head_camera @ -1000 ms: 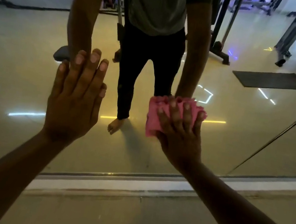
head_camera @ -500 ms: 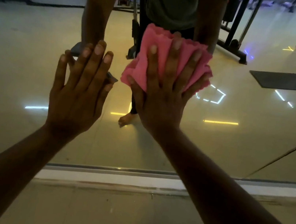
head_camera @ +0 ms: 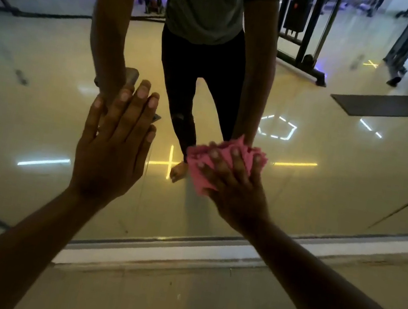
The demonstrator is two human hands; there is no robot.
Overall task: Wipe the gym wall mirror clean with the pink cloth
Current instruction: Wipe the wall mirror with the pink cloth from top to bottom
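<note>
The pink cloth [head_camera: 225, 165] is bunched against the lower part of the wall mirror [head_camera: 45, 109], under the right hand [head_camera: 235, 185], whose spread fingers press it onto the glass. The left hand [head_camera: 112, 146] lies flat on the mirror beside it, fingers straight and together, holding nothing. The glass reflects a dark floor mat [head_camera: 386, 105] and a black machine frame [head_camera: 305, 37].

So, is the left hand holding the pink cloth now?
No, the left hand lies flat and bare on the mirror, while the right hand presses the pink cloth.
</note>
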